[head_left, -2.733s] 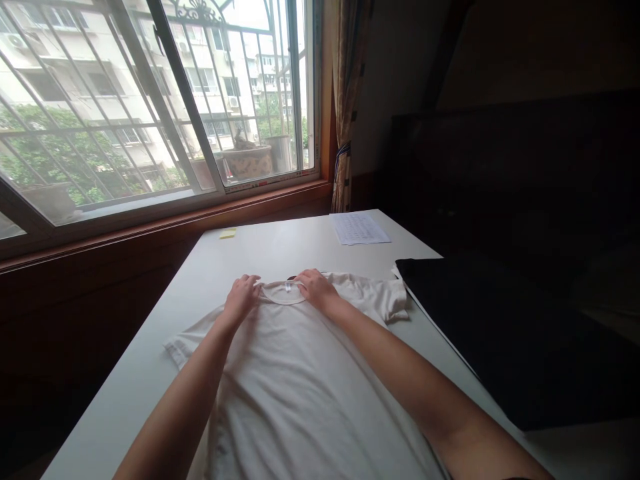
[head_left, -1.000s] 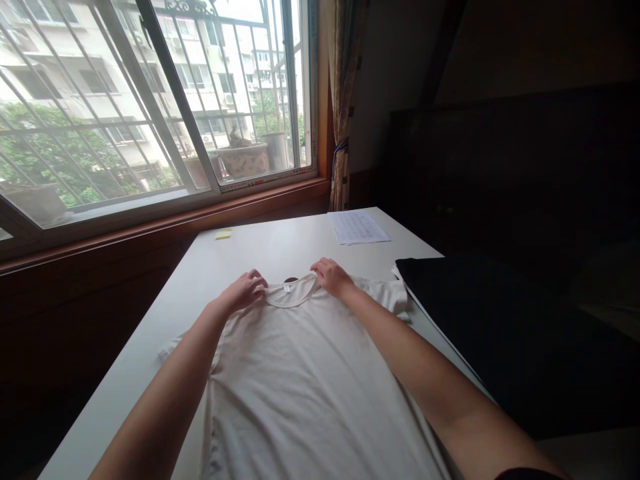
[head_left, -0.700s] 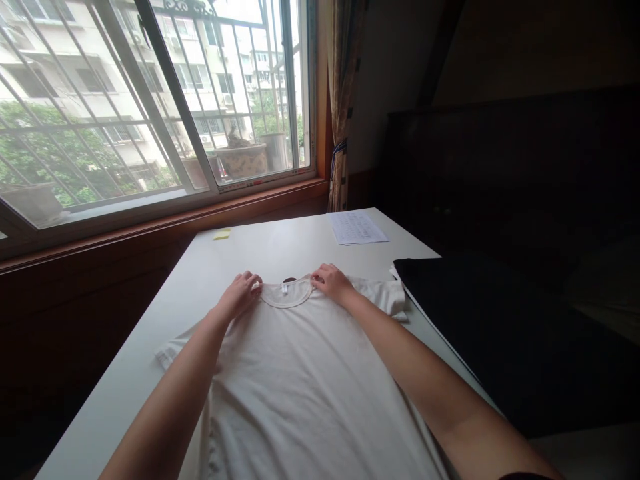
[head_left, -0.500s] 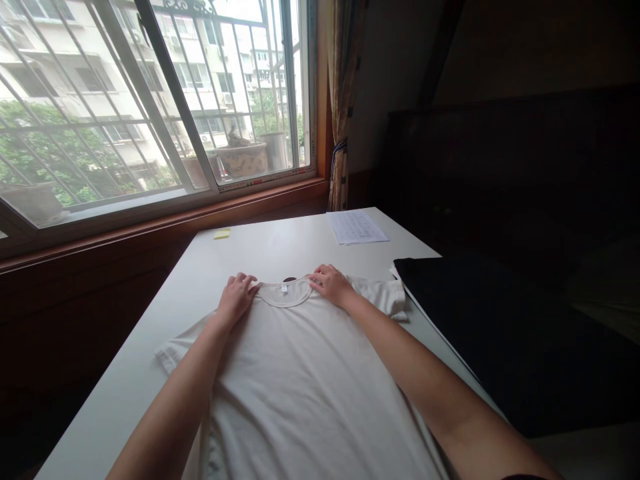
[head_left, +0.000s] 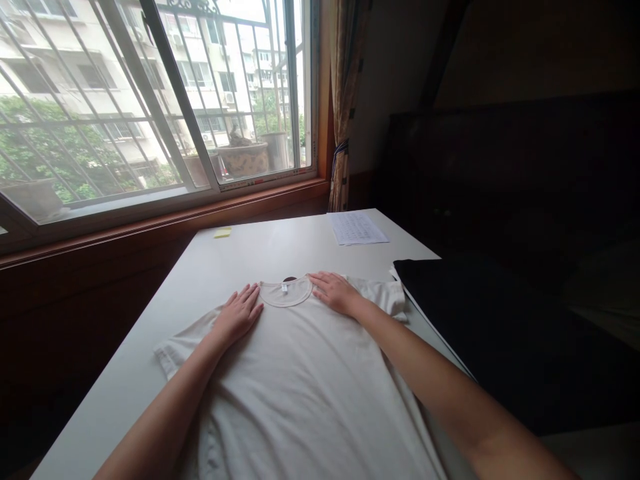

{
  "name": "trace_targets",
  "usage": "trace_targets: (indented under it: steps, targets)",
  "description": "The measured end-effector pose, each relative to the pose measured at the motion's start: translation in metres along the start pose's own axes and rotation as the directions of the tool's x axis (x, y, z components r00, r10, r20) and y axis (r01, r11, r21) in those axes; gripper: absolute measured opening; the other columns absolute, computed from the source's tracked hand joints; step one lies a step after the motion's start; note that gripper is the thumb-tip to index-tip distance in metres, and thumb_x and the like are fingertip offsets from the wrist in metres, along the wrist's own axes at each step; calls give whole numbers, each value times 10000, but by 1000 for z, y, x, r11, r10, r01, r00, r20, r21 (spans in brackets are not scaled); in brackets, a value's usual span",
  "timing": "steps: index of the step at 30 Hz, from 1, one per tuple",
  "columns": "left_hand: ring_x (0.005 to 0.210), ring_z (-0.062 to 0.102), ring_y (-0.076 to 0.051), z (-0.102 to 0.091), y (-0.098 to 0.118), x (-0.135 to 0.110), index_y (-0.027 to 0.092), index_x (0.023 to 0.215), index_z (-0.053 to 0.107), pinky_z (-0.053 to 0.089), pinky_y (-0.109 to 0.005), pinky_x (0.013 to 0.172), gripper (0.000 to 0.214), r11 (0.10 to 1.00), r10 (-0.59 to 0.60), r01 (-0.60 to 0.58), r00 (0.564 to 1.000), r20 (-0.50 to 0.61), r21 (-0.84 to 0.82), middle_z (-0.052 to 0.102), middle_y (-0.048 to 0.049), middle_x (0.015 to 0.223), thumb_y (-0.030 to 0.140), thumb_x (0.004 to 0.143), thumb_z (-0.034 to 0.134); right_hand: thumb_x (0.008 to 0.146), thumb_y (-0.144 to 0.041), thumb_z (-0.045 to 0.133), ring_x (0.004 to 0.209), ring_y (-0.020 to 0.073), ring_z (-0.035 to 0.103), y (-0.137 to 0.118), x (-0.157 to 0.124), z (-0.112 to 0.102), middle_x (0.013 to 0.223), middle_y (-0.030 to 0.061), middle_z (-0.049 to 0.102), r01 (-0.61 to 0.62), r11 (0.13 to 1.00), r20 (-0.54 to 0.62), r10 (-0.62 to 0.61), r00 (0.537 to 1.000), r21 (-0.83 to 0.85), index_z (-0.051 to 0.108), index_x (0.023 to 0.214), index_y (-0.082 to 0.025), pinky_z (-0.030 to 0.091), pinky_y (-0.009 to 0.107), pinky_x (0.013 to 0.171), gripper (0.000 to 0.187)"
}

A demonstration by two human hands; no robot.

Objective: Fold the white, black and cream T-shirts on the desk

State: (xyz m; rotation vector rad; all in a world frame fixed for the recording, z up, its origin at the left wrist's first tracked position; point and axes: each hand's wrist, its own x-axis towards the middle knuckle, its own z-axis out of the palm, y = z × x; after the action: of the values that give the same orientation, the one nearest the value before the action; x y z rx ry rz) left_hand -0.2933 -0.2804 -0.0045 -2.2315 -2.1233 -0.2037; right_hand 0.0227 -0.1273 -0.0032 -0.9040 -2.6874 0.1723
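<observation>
A pale, off-white T-shirt [head_left: 300, 373] lies spread on the white table [head_left: 265, 247], its round neckline at the far end and a small label inside the collar. My left hand [head_left: 239, 313] rests flat on the left shoulder of the shirt, fingers stretched toward the collar. On the other shoulder, my right hand [head_left: 334, 291] lies flat too, its fingertips at the neckline's edge. Both sleeves stick out past my arms. Part of a dark round thing [head_left: 290, 279] shows just behind the collar; the shirt hides the rest.
A yellow sticky note [head_left: 223, 233] lies near the far left corner of the table, and printed paper sheets [head_left: 359, 228] near the far right. Black cloth [head_left: 480, 333] covers the right side. Beyond the table are a barred window [head_left: 240, 100] and a tied curtain [head_left: 341, 133].
Both hands have gone from fingers curled at the collar to lying flat on the shoulders. They have come slightly nearer to me. The shirt has hardly shifted.
</observation>
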Motion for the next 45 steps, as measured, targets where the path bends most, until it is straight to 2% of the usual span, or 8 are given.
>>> trace_targets:
  steps: [5,9,16,22,27,32,39,45]
  targets:
    - [1564,194,-239,-4,-19,-11,234,1613,276,225,-492,1251,623,998,-39,37,998,50,48,268,-15,1673,516,1060,219,1034,-488,397,1507,264,325,-6,0,0,1631,17,384,-41,999,75,41,996,3,421,1561,-261,234,505,1241,574]
    - [1571,160,-239,-5,-36,-19,238,1618,257,216,-495,1251,629,995,-79,74,995,68,71,233,-10,1681,523,1060,200,1034,-490,386,1513,256,314,-3,-1,1,1623,50,397,-67,997,57,68,996,-28,453,1542,-239,224,490,1243,571]
    - [1577,126,-239,-7,-44,-21,241,1624,225,204,-513,1250,644,992,-105,97,988,113,76,192,-13,1691,541,1054,203,1039,-506,362,1493,274,340,49,-16,-3,1608,61,426,-194,976,30,198,980,-95,490,1516,-265,262,471,1212,550]
    - [1577,128,-245,-8,-42,-19,238,1626,221,202,-515,1247,644,992,-112,104,987,115,78,186,-30,1693,535,1055,199,1012,-481,464,1271,286,521,79,-31,-21,1407,118,599,-287,952,-83,279,957,-104,656,1297,-238,398,427,1084,421]
    - [1576,136,-252,-9,-41,-17,243,1622,235,201,-527,1244,641,994,-102,96,987,120,57,192,-35,1693,539,1055,203,1008,-445,498,1074,258,607,76,-35,-31,1193,112,670,-341,923,-69,334,940,-178,672,1140,-216,450,355,929,316]
    - [1576,132,-264,-10,-42,-12,232,1622,235,203,-550,1235,650,994,-105,99,985,138,47,196,-52,1693,545,1054,194,1034,-487,435,876,246,683,76,-34,-37,1027,99,741,-393,889,0,404,915,-236,677,1085,-231,451,334,768,356]
    - [1578,117,-283,-11,-37,-5,241,1624,230,190,-562,1227,646,996,-86,81,987,138,40,177,-60,1699,542,1054,192,1027,-496,449,940,279,708,77,-36,-48,1054,142,755,-458,830,-8,481,877,-317,681,1112,-211,461,366,798,378]
    - [1565,186,-297,-9,-34,5,251,1608,287,226,-570,1215,632,996,-85,83,991,107,29,237,-70,1688,547,1052,229,1007,-368,463,1043,321,646,60,-35,-52,1100,180,714,-429,840,-87,426,901,-332,703,1086,-160,441,431,904,327]
